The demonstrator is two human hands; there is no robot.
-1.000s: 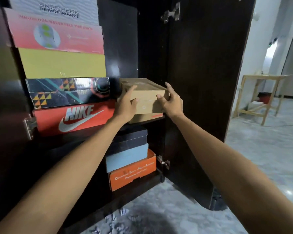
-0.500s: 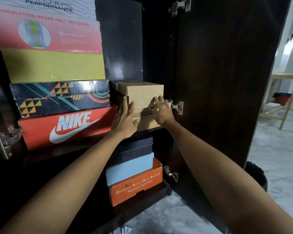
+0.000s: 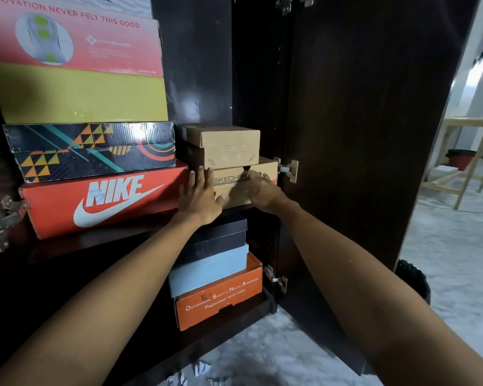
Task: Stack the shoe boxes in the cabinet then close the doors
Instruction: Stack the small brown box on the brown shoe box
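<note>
Since both flat hands, left hand (image 3: 200, 195) and right hand (image 3: 258, 190), press the brown box (image 3: 236, 190) in, stacking looks nearly done; cabinet doors (image 3: 360, 135) aren't closed yet.

I see the upper shelf (image 3: 95, 247) bearing a red Nike box (image 3: 103, 201) at left and a tan Skechers box (image 3: 243, 188) just beside it at right. Cabinet floor (image 3: 229, 330) bears an orange safety-shoe box (image 3: 221, 299).

Shoe boxes: ten — six in upper left stack (image 3: 76, 98), two tan (image 3: 229, 168), three lower (image 3: 215, 274)... corrected count: eleven.
</note>
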